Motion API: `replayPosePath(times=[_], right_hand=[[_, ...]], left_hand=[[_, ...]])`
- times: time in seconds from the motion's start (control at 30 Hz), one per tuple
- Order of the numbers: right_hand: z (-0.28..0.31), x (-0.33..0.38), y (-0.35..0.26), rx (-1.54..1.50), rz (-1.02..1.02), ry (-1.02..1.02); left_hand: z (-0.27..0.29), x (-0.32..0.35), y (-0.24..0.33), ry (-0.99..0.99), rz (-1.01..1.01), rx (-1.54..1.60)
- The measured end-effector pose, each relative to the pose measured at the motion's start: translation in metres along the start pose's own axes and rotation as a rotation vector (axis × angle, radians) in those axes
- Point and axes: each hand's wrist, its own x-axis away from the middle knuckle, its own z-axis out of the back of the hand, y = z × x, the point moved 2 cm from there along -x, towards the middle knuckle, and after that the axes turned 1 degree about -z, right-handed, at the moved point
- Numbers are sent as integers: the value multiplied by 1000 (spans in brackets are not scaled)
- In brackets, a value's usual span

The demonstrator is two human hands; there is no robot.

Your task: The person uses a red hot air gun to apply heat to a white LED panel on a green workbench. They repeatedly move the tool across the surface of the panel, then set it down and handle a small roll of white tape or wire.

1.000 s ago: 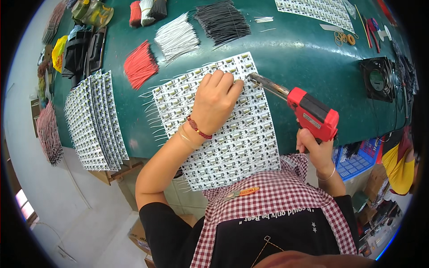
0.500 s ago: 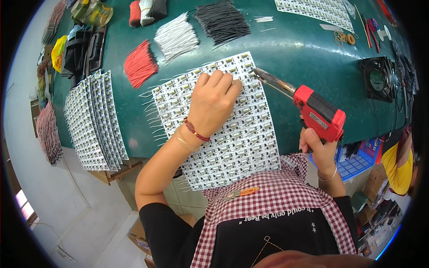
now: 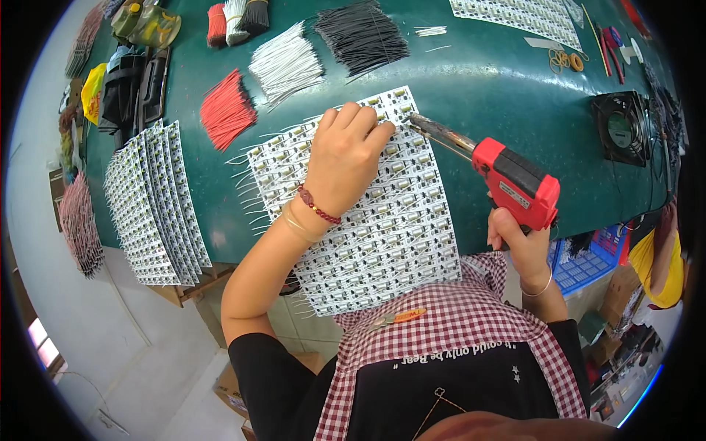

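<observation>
A white panel of small circuit boards (image 3: 397,239) lies tilted on the table, its near end against my checked apron. Thin white wires stick out along its left edge. My left hand (image 3: 344,158) rests over the panel's upper part, fingers curled together and pointing down; whatever they pinch is hidden beneath them. My right hand (image 3: 519,242) grips the handle of a red and black soldering gun (image 3: 515,182). The gun's metal tip reaches left to the panel's upper right corner, close to my left fingertips. Whether the tip touches the board I cannot tell.
Beyond the panel lie piles of red wires (image 3: 228,110), white wires (image 3: 287,62) and black wires (image 3: 362,37). Stacked wired panels (image 3: 151,209) stand at the left. A black fan (image 3: 621,128) sits at the right, above a blue basket (image 3: 585,268). Another panel (image 3: 518,18) lies at the far edge.
My left hand has shifted slightly left along the panel's upper rows. The soldering gun has moved a little to the left with my right hand, its tip still at the upper right corner.
</observation>
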Motion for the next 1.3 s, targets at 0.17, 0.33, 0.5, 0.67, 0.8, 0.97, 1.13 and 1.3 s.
replayPosePath(times=[0.17, 0.33, 0.5, 0.67, 0.8, 0.97, 1.13, 1.3], right_hand=[[-1, 0, -2, 17, -23, -4], [-1, 0, -1, 159, 12, -75], [-1, 2, 2, 114, -23, -24], [-3, 4, -3, 52, 20, 8], [-3, 3, -2, 137, 70, -61], [-5, 3, -7, 24, -21, 40], [1, 1, -10, -15, 16, 62], [2, -12, -12, -13, 45, 27]], left_hand=[[1, -2, -2, -10, 12, 47], [1, -3, -4, -33, 8, 36], [1, -4, -2, -32, -14, 15], [0, -4, -2, -31, -27, 3], [2, -5, -1, -37, -27, -9], [5, -6, 2, -69, -49, -85], [20, -6, 5, -96, -26, -207], [15, -6, 3, 0, -20, -200]])
